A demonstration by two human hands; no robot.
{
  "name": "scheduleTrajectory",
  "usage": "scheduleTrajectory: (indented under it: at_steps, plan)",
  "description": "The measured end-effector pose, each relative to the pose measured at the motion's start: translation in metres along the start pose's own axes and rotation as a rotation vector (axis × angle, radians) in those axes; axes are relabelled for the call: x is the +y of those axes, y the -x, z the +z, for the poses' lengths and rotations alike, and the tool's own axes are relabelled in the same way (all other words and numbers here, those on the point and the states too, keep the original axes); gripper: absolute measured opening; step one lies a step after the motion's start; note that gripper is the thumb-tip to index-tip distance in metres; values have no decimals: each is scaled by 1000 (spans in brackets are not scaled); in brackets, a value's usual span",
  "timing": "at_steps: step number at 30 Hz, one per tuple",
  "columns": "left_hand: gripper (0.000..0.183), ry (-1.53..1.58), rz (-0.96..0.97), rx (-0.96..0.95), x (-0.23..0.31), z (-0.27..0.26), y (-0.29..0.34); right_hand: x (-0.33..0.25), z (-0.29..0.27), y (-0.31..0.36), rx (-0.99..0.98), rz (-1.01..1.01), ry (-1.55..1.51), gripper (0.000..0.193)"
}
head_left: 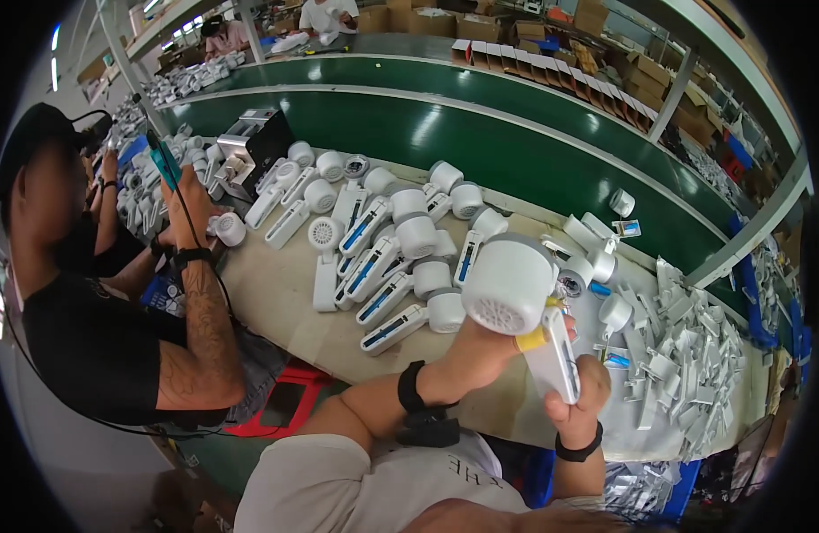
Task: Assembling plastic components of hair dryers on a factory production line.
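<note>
Right in front of me I hold a white handheld fan [507, 289] with a round, grilled head and a flat handle. My left hand [482, 351] is closed round its neck from behind, partly hidden by the head, with a yellow wrap on one finger. The lower end of the handle is gripped by my right hand [580, 395], thumb and fingers closed on it. To the left on the table lie several similar fans [374, 262], many with handles uncovered and a blue strip inside. Fan heads with loose blue parts [616, 360] lie just right of my hands.
White handle shells [676, 355] are heaped at the table's right end, above a blue bin [685, 489]. A green conveyor [383, 129] runs behind the table. At left, a co-worker [90, 293] holds a teal corded tool [163, 162] near a black-and-metal machine [254, 147] and red stool [290, 391].
</note>
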State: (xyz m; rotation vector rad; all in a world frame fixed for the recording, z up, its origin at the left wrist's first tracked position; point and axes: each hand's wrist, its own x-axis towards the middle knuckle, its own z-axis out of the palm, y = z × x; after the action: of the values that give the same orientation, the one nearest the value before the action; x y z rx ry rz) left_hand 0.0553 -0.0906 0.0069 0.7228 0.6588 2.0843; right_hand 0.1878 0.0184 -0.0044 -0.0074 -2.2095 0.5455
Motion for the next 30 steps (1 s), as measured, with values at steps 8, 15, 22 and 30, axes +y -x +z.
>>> scheduleTrajectory:
  at_steps: [8,15,22,30]
  plan:
    - [24,-1588,360,494,151,-143,-89,34,-17,-21,-522,363,-97,27]
    - [29,-2313,62,412,195,-255,-102,130,-46,-89,-278,340,516,11]
    - [71,-2211,-318,324,182,-244,-98,314,-28,-117,-509,537,885,16]
    - [60,-2219,353,166,169,-120,-74,339,-2,-131,-716,573,892,35]
